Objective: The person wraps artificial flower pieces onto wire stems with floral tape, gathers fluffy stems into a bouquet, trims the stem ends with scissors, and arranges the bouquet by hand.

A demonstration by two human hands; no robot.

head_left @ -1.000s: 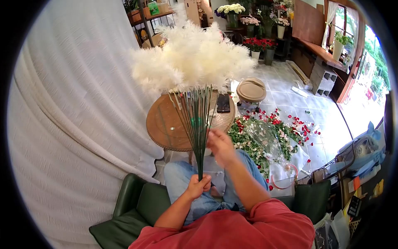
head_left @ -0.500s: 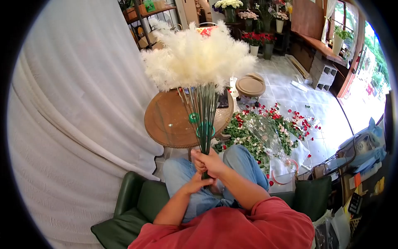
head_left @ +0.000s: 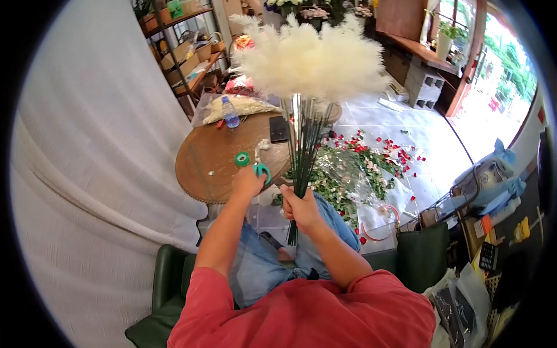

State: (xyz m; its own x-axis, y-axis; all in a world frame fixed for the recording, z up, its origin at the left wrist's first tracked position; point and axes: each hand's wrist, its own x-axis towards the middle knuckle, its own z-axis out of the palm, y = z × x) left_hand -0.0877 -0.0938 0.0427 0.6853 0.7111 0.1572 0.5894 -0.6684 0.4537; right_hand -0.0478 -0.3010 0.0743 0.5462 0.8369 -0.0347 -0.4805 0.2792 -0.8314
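Observation:
A bunch of fluffy cream plumes stands upright on thin dark green stems. Low on the stems, my right hand is closed round them, with the stem ends showing below it. My left hand reaches to the front edge of the round wooden table, its fingers at a teal ring-shaped thing, perhaps scissor handles or tape. Its fingertips are too hidden to tell their grip. Just behind that hand lies a green tape roll.
On the table are a water bottle, a dark phone and a plastic bag of cream material. Leaves and red petals litter the tiled floor at right. A white curtain hangs at left.
My left hand has let go of the stems and moved forward to the table. My right hand keeps hold of the bunch, now further right, and the view has turned.

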